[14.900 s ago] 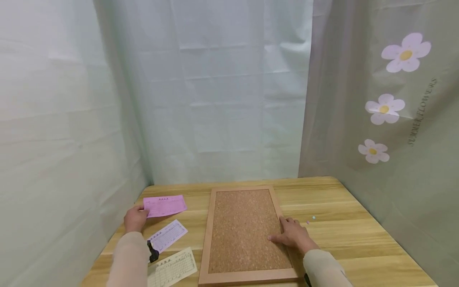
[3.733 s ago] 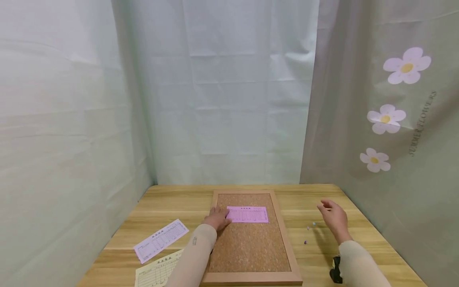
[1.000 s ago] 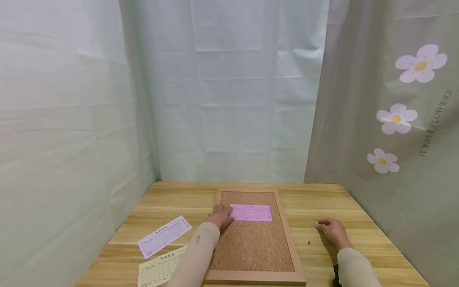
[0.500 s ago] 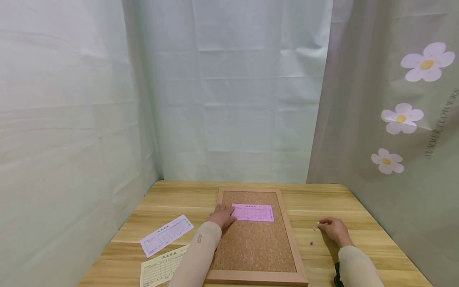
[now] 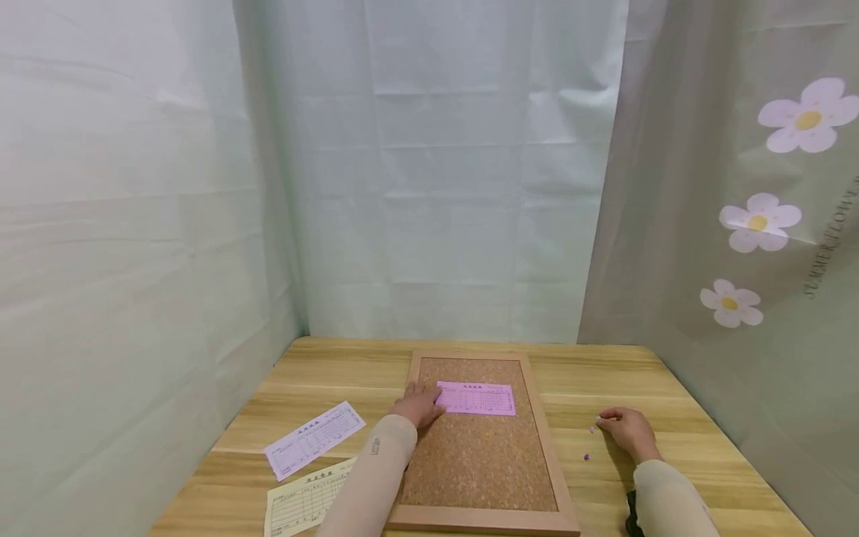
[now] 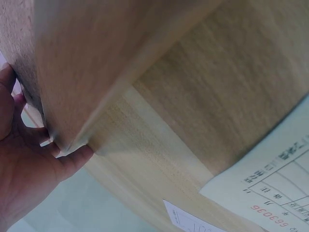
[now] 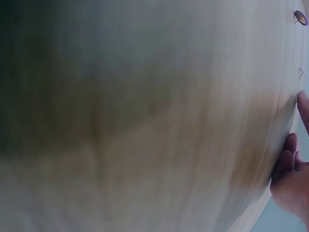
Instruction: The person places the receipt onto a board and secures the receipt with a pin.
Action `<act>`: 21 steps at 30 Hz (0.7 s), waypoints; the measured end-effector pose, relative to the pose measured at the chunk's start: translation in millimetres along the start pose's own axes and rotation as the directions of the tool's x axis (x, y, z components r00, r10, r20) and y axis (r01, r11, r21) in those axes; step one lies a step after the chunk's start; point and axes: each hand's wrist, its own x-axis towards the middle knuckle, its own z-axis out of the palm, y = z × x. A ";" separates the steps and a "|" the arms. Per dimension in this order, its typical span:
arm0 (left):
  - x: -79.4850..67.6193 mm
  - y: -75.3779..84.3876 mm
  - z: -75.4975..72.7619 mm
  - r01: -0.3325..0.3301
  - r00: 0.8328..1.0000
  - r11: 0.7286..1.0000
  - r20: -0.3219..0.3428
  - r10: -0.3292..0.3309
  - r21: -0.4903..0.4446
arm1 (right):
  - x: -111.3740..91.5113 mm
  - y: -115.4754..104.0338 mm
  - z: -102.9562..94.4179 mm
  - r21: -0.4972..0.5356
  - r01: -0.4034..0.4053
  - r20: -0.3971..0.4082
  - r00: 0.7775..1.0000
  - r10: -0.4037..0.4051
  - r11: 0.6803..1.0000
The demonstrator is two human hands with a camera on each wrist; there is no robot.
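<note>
A framed cork board (image 5: 479,462) lies on the wooden table, with a pink printed slip (image 5: 476,399) flat on its upper part. My left hand (image 5: 416,406) rests across the board's left frame, its thumb and forefinger at the slip's left edge. In the left wrist view, other fingers (image 6: 77,159) of that hand lie spread along the frame's outer side. Right of the board, my right hand (image 5: 629,431) is low over the table, pinching a pale thumbtack (image 5: 598,419) between thumb and forefinger. Close by lie a pinkish tack (image 5: 592,429) and a purple thumbtack (image 5: 587,456).
Left of the board lie a lilac printed slip (image 5: 314,440) and a yellow printed slip (image 5: 305,501), the latter partly behind my left sleeve (image 5: 376,477). Pale curtains (image 5: 443,186) hang behind and beside the table (image 5: 342,373).
The pink slip has gone from the table's left side onto the board, and my left hand with it. My right hand has left the board's right edge and come down to the tacks.
</note>
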 end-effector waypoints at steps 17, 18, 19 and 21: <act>1.3 0.0 0.3 0.001 1.000 1.000 -0.001 -0.001 -0.016 | 0.9 -0.5 -1.2 -0.027 0.016 -0.011 1.000 -0.017 1.000; 1.2 -0.2 0.4 0.000 1.000 1.000 -0.002 0.000 -0.019 | 1.1 -0.8 -1.2 -0.026 0.013 -0.009 1.000 -0.013 1.000; 0.6 -0.2 0.1 0.000 1.000 1.000 -0.003 0.000 -0.023 | 1.4 -1.0 -1.1 -0.024 0.010 -0.007 1.000 -0.010 1.000; 0.9 -0.8 0.4 0.003 1.000 1.000 0.001 -0.003 -0.025 | 1.8 -1.6 -0.9 -0.016 0.003 -0.004 1.000 -0.003 1.000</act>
